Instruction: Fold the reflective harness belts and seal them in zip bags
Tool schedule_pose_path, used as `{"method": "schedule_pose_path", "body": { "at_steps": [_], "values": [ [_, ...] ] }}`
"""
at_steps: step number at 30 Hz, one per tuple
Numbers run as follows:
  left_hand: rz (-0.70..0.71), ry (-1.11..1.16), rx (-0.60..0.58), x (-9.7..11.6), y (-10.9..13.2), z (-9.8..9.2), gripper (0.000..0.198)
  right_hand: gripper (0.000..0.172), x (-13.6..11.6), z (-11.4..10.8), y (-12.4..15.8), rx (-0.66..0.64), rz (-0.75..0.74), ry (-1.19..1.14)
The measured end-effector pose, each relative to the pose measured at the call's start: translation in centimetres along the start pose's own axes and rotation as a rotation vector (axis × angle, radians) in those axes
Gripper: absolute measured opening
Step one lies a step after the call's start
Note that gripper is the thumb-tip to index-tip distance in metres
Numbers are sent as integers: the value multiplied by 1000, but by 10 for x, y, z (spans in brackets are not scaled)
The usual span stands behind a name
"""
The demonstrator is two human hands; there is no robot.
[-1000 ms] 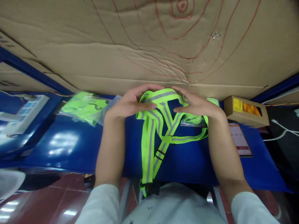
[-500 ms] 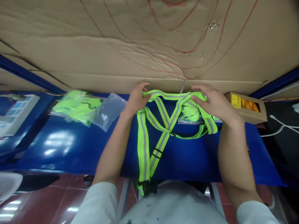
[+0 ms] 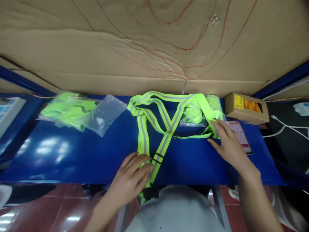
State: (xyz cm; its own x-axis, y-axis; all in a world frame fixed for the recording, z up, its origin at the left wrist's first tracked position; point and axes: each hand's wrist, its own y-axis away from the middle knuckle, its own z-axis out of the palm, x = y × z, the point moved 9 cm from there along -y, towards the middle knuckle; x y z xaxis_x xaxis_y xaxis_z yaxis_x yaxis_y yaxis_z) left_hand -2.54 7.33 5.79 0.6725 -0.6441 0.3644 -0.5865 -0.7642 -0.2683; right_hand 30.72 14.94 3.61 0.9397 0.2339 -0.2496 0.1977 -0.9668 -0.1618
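A neon yellow-green reflective harness with grey stripes lies spread on the blue table, its straps crossing in a Y. Over its lower left strap is my left hand, fingers stretched out across the webbing and not closed round it. My right hand rests by the right end of the harness, fingertips touching the strap loop there, thumb held apart. A black buckle hangs at the lower end, past the table's front edge. Black sliders sit on the diagonal strap.
Bagged green straps and a clear plastic bag lie at the left. Another bagged strap bundle is behind the harness. A phone lies right, near a cardboard box and white cables. A cardboard wall stands behind.
My left hand has left the upper left corner of the harness and come down towards me to the lower strap. My right hand has moved down along the right side, uncovering the phone.
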Motion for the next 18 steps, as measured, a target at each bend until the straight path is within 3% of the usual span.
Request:
{"method": "schedule_pose_path", "body": {
  "at_steps": [3,7,11,15,18],
  "values": [
    [-81,12,-24,-2,25,24,25,65,3,1,-5,28,2,-67],
    [-117,-10,-6,-5,31,41,36,57,-2,2,-3,0,-34,-153],
    [-236,-71,110,-13,23,43,33,47,-12,-9,15,-2,-22,-244],
    [-386,-118,234,-19,5,44,26,39,-6,-17,34,19,155,-404],
    [-457,-101,282,-24,-11,46,25,34,2,-8,41,14,275,-599]
  ]
}}
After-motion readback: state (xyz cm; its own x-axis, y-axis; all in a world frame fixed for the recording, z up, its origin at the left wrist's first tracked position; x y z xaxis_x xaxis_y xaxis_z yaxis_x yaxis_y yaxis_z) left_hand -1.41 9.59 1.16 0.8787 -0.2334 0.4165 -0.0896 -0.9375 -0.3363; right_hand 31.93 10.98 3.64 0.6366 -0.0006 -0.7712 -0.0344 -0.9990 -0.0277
